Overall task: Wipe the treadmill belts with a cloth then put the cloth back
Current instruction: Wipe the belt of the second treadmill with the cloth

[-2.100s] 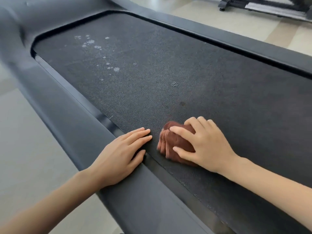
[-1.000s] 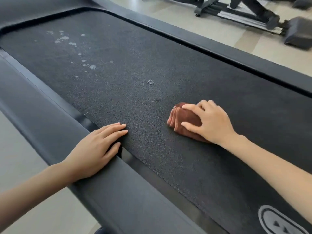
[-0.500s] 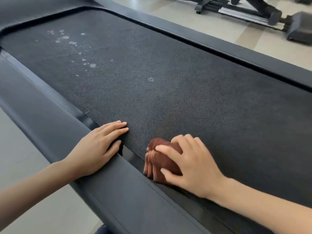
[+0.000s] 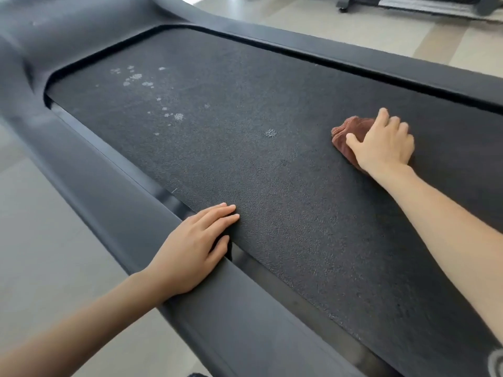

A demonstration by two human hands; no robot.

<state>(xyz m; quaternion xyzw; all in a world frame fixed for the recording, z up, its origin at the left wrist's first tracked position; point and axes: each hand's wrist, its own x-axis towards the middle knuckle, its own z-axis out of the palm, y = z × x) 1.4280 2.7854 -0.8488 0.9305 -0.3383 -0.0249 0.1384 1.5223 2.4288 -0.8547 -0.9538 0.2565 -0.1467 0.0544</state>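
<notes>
Treadmill belt point(image 4: 272, 200) fills the view, dark & grainy, boxed in by the near side rail point(image 4: 109, 186) and the far rail point(image 4: 381, 66). Wiping's the step in hand, put-back comes later. Left hand point(image 4: 196, 240) lies flat, fingers straight & together, palm on the near rail, tips over the belt edge: a brace, holding nothing. Right hand point(image 4: 383, 144) is out toward the far rail, fingers curled over the brown cloth point(image 4: 347, 131), thumb hooked on its near side, pressing it to the belt. Cloth's bunched, mostly under the palm.

Next, I'd say: sweep left w/ firm pressure through the lone spot point(image 4: 270, 132), then on to the white spot cluster point(image 4: 136, 77) at the belt's front end. Nothing on the belt blocks that path. Gym gear point(image 4: 408, 4) beyond the far rail, prob. another machine, too cropped to tell. No sign of where the cloth is kept.
</notes>
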